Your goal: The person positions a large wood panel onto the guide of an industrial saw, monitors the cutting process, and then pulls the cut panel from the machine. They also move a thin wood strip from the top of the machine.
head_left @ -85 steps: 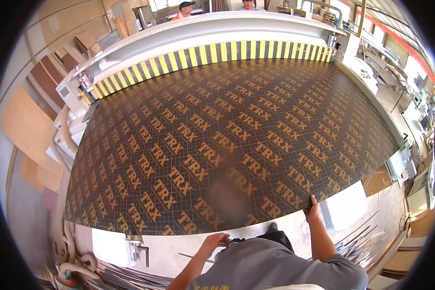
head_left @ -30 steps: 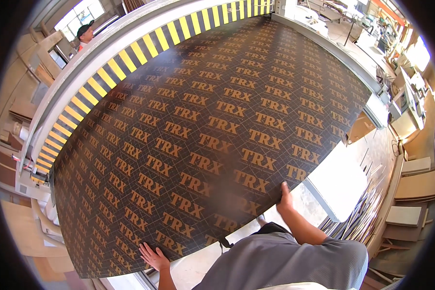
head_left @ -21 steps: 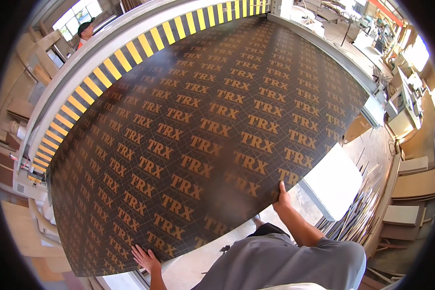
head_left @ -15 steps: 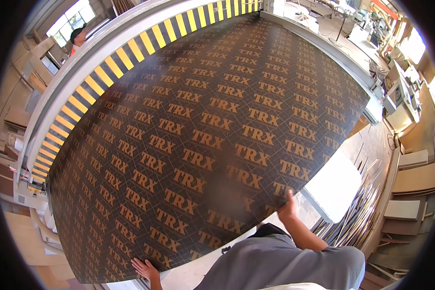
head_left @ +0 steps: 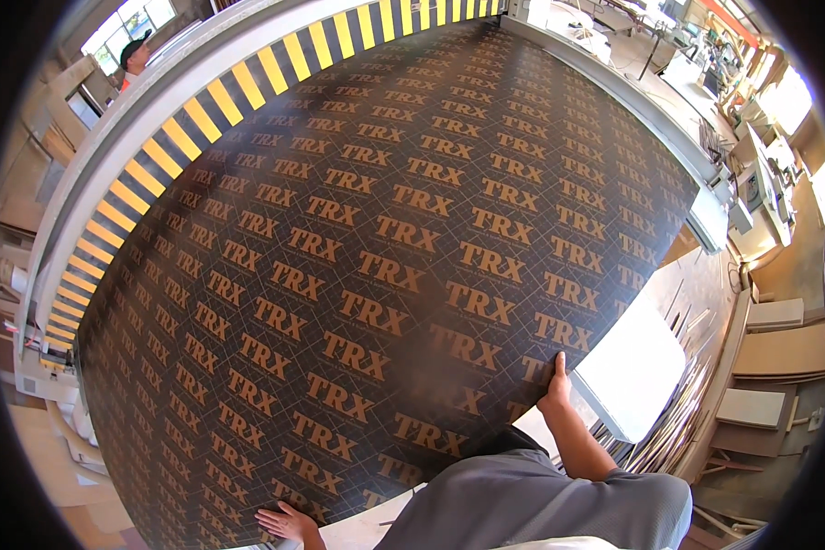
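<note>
A large dark brown film-faced plywood sheet (head_left: 385, 266), printed all over with repeated orange lettering, fills the middle of the view. On its near edge at the right, my right hand (head_left: 556, 392) grips with the thumb on top; its other fingers are hidden under the sheet. Lower left, my left hand (head_left: 287, 522) lies flat on the sheet's top face close to the near edge, fingers spread. The near edge runs right in front of my body. The sheet's far left side meets a beam with yellow and black stripes (head_left: 179, 136).
A white side table (head_left: 632, 367) stands right of the sheet, with thin strips (head_left: 674, 417) piled beside it. Boards (head_left: 784, 356) lie stacked at the far right. Beyond the striped beam, upper left, a person in a dark cap (head_left: 136, 57) stands.
My view has shifted slightly. Both hands appear a little farther right, still in the same hold on the sheet. The person beyond the beam appears slightly farther left.
</note>
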A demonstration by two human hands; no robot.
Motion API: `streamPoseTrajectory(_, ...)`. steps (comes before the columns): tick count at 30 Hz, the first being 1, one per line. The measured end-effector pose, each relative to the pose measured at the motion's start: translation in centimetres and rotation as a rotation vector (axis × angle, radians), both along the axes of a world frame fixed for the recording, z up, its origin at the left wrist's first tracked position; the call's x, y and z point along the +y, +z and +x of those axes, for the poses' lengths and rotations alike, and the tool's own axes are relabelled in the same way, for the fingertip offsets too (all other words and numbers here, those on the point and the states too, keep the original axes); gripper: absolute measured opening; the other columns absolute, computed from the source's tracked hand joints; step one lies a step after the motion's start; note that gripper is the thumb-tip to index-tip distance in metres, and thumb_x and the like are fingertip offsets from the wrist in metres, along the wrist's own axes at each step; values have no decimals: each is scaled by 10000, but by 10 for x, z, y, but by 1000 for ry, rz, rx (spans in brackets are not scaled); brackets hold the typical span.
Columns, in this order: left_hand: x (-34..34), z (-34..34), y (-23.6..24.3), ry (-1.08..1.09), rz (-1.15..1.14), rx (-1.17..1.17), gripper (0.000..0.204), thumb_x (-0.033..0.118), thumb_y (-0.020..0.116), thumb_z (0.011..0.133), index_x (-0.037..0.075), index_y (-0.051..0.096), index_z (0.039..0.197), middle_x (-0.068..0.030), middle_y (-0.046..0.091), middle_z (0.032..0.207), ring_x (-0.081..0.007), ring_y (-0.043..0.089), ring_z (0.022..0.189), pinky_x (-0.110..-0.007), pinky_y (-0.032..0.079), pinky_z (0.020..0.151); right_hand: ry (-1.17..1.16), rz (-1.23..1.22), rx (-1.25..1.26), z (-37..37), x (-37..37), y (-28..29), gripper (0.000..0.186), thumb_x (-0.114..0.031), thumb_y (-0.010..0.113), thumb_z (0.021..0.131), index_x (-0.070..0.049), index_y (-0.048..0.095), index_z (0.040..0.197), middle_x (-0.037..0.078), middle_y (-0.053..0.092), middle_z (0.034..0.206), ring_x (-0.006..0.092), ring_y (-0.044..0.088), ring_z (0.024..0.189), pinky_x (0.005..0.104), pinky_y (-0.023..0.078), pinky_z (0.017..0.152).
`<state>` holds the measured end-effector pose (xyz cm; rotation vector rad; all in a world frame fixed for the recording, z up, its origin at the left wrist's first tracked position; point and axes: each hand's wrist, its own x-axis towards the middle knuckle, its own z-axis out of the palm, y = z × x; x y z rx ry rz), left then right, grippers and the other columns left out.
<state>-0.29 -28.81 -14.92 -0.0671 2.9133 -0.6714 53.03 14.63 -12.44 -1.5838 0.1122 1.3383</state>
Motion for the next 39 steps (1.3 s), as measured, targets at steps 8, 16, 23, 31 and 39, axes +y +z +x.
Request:
streamPoseTrajectory(8,-8,16,9,-31,145,66,790,666,219,1090,142,276,1679,-80,225,1755,-313,197,1614,-530,131,1301,-17,-65,37,-4,3,24,803,-597,695,967,1,530,1477,163,606,1477,367,584,1326,581,411,1162)
streamPoseTrajectory(16,4,17,15,-297,625,256,553,481,409,1107,97,651,1422,-108,549,1567,-315,427,1502,-614,272,1213,19,52,106,0,7,-16,769,-626,720,930,-67,588,1442,114,657,1403,346,630,1241,550,471,1114)
streamPoseTrajectory(23,155,232,34,-1258,799,-197,848,495,743,901,99,440,1588,-146,359,1689,-368,316,1558,-564,205,1281,1357,510,-234,101,-37,-14,558,-435,657,1020,-21,613,1392,159,656,1400,323,657,1195,496,505,1067)
streamPoseTrajectory(31,191,237,3,-1252,710,8,839,610,692,890,232,450,1599,-69,361,1701,-350,329,1555,-567,225,1271,1232,226,-1804,226,-153,46,779,-369,613,1003,-18,301,1625,244,252,1698,395,159,1604,550,123,1294)
streamPoseTrajectory(39,202,220,0,-1267,732,33,777,581,644,950,253,424,1619,-27,340,1715,-308,320,1569,-542,225,1275,1259,104,-1746,290,-325,57,835,-406,621,972,-21,288,1635,261,165,1728,419,83,1620,571,41,1300)
